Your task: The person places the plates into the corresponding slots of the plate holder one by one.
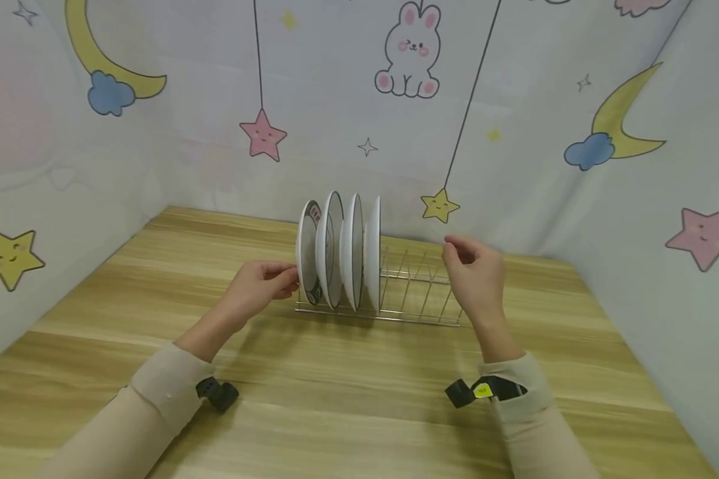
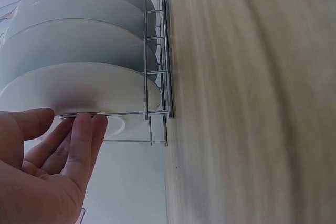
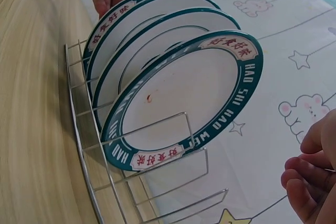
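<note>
Several white plates with green rims stand upright in a wire dish rack (image 1: 422,318), filling its left half. My left hand (image 1: 257,289) is at the rack's left end, beside the outermost plate (image 1: 307,253). In the left wrist view, thumb and fingers (image 2: 81,140) pinch the rack's end wire close against that plate's white back (image 2: 79,85). My right hand (image 1: 476,279) hovers by the rack's right end, holding nothing, its fingers loosely curled. From the right wrist view, the nearest plate (image 3: 178,98) shows its lettered green rim and a small reddish mark.
The rack's right half shows bare wire dividers (image 3: 178,187). Under it lies a wood-grain table (image 1: 335,399), enclosed at the back and sides by a white cloth (image 1: 335,80) printed with stars, moons and a rabbit. A wrist camera (image 1: 218,394) sits at each sleeve cuff.
</note>
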The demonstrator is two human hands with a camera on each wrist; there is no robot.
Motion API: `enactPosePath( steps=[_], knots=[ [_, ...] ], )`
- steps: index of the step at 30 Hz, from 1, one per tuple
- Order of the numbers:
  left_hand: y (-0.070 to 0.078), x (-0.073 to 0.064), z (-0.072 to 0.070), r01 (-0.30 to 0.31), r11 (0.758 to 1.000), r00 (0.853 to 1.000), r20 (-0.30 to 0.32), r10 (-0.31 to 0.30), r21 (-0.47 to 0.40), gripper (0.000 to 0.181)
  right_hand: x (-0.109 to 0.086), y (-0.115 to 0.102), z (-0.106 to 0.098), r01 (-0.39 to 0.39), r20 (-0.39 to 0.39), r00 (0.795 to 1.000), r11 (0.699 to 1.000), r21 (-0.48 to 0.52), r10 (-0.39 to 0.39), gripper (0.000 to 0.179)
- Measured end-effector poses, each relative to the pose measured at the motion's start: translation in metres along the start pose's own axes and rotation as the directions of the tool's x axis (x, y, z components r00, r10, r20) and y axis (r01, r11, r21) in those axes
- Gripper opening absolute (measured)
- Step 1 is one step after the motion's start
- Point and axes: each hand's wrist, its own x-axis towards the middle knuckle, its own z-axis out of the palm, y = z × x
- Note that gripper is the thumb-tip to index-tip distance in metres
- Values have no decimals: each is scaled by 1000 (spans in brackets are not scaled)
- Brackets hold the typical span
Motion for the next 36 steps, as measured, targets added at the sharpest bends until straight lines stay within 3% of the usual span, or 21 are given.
enactPosePath(
  steps=[16,27,36],
  knots=[
    [5,2,-4,4,1000,1000,17,-4,12,39,0,24,-21,20,3,1000,989,-145,-20,22],
    [3,-2,-3,14,1000,1000,19,-14,9,40,-7,45,-40,13,49,999,961,-275,0,26],
    [2,-3,-1,11,1000,1000,16,-11,15,39,-8,56,-45,34,66,998,945,-324,-13,25]
  ],
)
